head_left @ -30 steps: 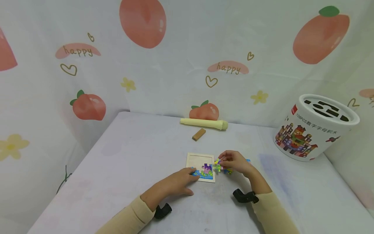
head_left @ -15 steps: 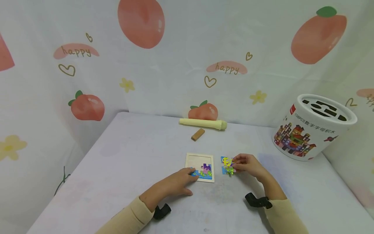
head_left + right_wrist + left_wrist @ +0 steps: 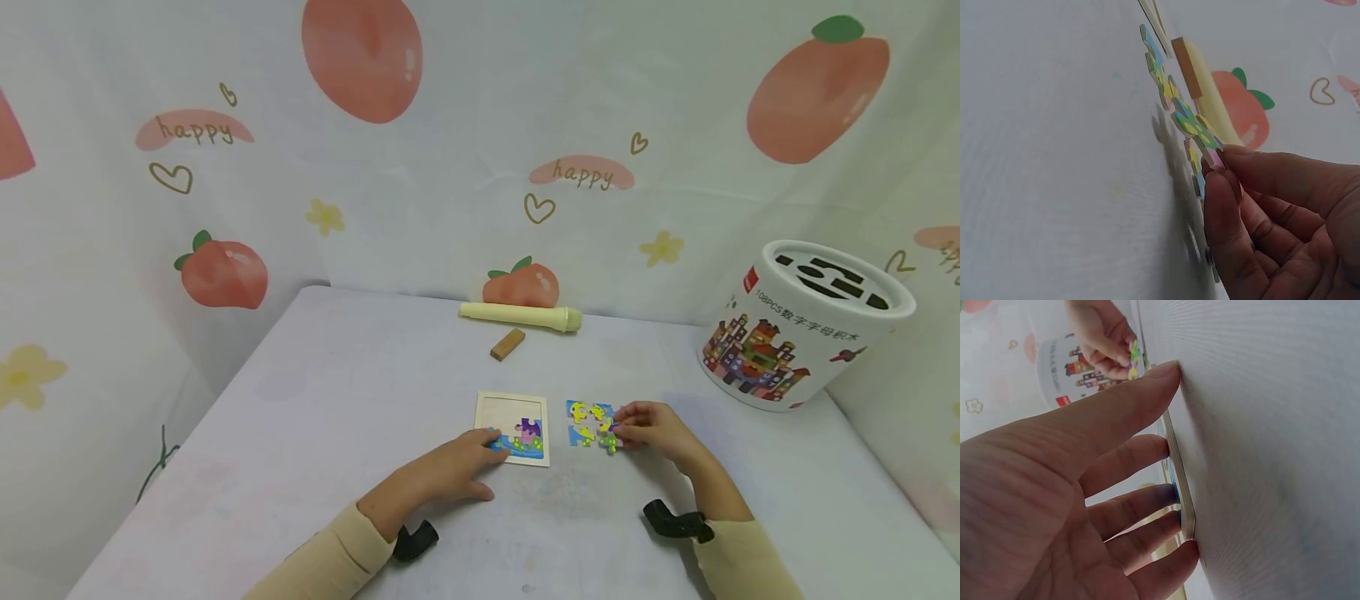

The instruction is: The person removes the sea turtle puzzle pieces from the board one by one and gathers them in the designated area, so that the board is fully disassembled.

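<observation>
A wooden puzzle tray lies on the table, with purple, pink and blue pieces fitted along its lower right part. My left hand rests its fingertips on the tray's left front corner, fingers fairly straight and thumb spread toward the table. In the left wrist view, the tray's edge runs under those fingers. My right hand pinches a green, yellow and pink puzzle piece between thumb and fingers, above the table. Loose puzzle pieces with yellow and blue prints lie just left of it.
Behind the tray lie a small wooden block and a cream toy microphone. A large white bucket with a slotted lid stands at the back right. A peach-printed cloth hangs behind the table.
My right hand has moved right, from the tray's right edge past the loose pieces, carrying the green puzzle piece. More loose pieces now show. The left hand has stayed on the tray.
</observation>
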`<move>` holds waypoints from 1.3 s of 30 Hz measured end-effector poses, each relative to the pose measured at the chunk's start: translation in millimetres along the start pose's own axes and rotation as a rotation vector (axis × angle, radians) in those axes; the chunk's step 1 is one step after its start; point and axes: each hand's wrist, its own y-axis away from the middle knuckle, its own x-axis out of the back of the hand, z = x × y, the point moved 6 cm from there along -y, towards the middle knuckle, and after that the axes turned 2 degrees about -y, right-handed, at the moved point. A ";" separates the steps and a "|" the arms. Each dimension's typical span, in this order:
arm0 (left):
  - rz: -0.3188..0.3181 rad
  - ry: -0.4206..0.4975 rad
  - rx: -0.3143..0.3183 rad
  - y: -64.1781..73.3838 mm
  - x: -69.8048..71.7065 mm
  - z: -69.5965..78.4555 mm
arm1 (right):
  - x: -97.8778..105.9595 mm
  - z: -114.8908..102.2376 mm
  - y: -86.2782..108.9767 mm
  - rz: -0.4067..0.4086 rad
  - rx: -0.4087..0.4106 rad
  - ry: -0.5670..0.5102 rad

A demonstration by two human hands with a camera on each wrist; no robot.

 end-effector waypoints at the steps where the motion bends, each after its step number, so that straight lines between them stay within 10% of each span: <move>1: -0.001 -0.001 0.002 -0.2 -0.1 -0.4 | -0.2 0.7 -0.2 -0.003 0.000 -0.004; 39: 0.000 -0.010 -0.002 -0.8 -1.5 -1.8 | -3.6 -4.9 7.9 0.012 0.059 0.255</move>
